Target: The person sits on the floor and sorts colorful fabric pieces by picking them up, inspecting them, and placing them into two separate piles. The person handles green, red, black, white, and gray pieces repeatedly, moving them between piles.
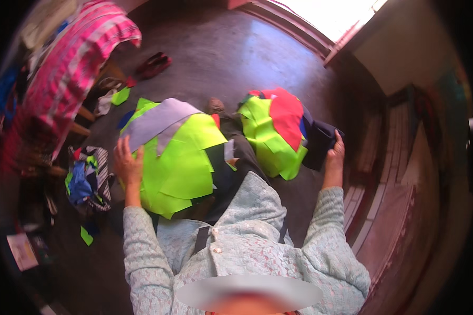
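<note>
Against the left side of a big heap of neon yellow-green cloth pieces [173, 173] rests my left hand [129, 160], its fingers spread and touching the edge. A grey cloth piece [160, 123] lies over the top of that heap. My right hand [336, 152] pinches the outer end of a dark navy cloth piece [320, 139]. This piece extends from the right side of a second, smaller heap of yellow-green cloth pieces [263, 128], which has a red cloth piece [286, 118] on top. What supports the heaps is hidden beneath them.
Mixed cloth scraps [84, 181] lie on the floor at left, with a green scrap [86, 235] nearer me. Dark red shoes [153, 65] sit beyond a pink striped cloth [71, 79]. A bright doorway [331, 16] opens at the far right.
</note>
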